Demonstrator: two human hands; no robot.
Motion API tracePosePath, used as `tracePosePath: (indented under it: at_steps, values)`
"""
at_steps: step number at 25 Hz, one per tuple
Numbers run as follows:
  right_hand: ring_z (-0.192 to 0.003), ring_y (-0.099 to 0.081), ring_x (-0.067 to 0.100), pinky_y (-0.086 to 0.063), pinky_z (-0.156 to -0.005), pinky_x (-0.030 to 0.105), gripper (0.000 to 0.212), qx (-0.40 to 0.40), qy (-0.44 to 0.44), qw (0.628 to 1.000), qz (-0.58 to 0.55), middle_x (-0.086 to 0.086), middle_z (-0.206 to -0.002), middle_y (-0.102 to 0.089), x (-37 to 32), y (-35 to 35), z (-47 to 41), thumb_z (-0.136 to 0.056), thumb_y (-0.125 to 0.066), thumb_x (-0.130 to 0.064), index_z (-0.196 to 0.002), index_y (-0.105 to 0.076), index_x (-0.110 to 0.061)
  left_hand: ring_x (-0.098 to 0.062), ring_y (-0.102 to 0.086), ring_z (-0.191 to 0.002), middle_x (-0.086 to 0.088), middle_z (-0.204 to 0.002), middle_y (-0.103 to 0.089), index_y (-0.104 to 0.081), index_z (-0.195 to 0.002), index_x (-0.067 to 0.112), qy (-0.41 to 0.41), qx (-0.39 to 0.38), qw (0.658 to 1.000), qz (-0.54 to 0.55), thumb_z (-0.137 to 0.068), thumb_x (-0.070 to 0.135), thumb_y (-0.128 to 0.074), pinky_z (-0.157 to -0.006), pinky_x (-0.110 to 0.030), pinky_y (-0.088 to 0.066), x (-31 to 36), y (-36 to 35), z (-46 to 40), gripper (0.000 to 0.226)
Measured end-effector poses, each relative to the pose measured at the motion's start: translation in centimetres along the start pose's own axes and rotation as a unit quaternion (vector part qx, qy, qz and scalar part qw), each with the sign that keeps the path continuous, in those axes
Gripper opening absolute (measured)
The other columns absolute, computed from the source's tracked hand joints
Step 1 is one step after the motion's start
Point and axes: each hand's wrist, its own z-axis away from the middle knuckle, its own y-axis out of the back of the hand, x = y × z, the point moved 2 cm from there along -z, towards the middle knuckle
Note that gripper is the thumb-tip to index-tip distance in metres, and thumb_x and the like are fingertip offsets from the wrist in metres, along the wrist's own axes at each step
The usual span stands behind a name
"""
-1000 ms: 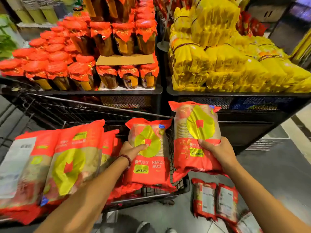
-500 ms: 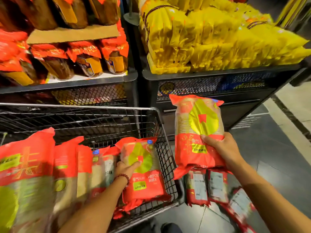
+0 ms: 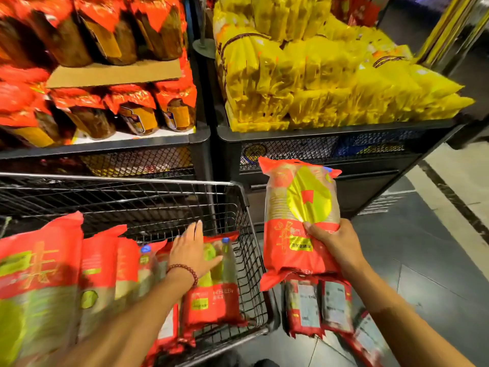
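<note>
Red packet (image 3: 304,205): one, right hand (image 3: 336,247) fingers clamped round it; left hand (image 3: 190,255) fingers straight on one cart packet (image 3: 211,305).

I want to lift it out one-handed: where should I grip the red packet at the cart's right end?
Probably its top edge, from above: the packet stands on end, wedged between the wire wall of the cart and other packets, so only the top is free.

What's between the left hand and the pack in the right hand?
Head view: the cart's wire end wall, plus part of the cart pack under the left hand. The held pack hangs outside the cart.
</note>
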Motion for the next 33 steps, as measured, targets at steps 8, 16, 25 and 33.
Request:
tracePosePath:
  at_steps: [8,16,25,33]
  values:
    - [-0.084,-0.065,0.018,-0.053,-0.071,0.034,0.059,-0.101,-0.026,0.994,0.014,0.003,-0.097,-0.064,-6.0,-5.7,7.4,-0.069,-0.087,-0.033,-0.109,-0.052,-0.007,-0.026,0.0,-0.15,-0.004,-0.163,0.001,0.005,-0.153,0.015,-0.03,0.194,0.96,-0.198,-0.077,0.078,-0.039,-0.118,-0.053,-0.009,-3.5,21.8,2.0,0.108]
    - [-0.087,-0.067,0.026,-0.055,-0.077,0.036,0.064,-0.174,-0.096,0.972,0.128,0.008,-0.099,-0.068,0.5,-17.3,9.3,-0.062,-0.086,-0.047,-0.103,-0.053,-0.011,-0.027,-0.012,-0.149,-0.006,-0.161,-0.012,-0.009,-0.153,0.014,-0.012,0.252,0.96,-0.123,-0.077,0.071,-0.05,-0.116,-0.055,-0.015,-7.6,23.3,3.0,0.104]
    - [-0.134,-0.049,0.04,-0.043,-0.104,0.053,0.072,-0.04,0.384,0.799,0.461,0.019,-0.146,-0.051,-10.4,-13.0,6.9,-0.078,-0.067,-0.045,-0.136,-0.056,-0.003,-0.026,0.0,-0.15,-0.003,-0.163,0.0,0.003,-0.153,0.024,-0.061,0.184,0.972,-0.129,-0.078,0.074,-0.045,-0.116,-0.058,-0.009,-7.5,23.4,3.0,0.103]
    - [-0.147,-0.029,0.036,-0.031,-0.112,0.054,0.082,0.163,0.304,0.781,0.521,0.013,-0.159,-0.033,-20.0,7.4,7.7,-0.086,-0.062,-0.052,-0.151,-0.036,-0.01,-0.028,-0.001,-0.15,-0.001,-0.163,0.0,-0.002,-0.153,0.027,-0.222,0.222,0.937,-0.15,-0.075,0.077,-0.045,-0.116,-0.058,-0.012,6.8,29.8,4.0,0.102]
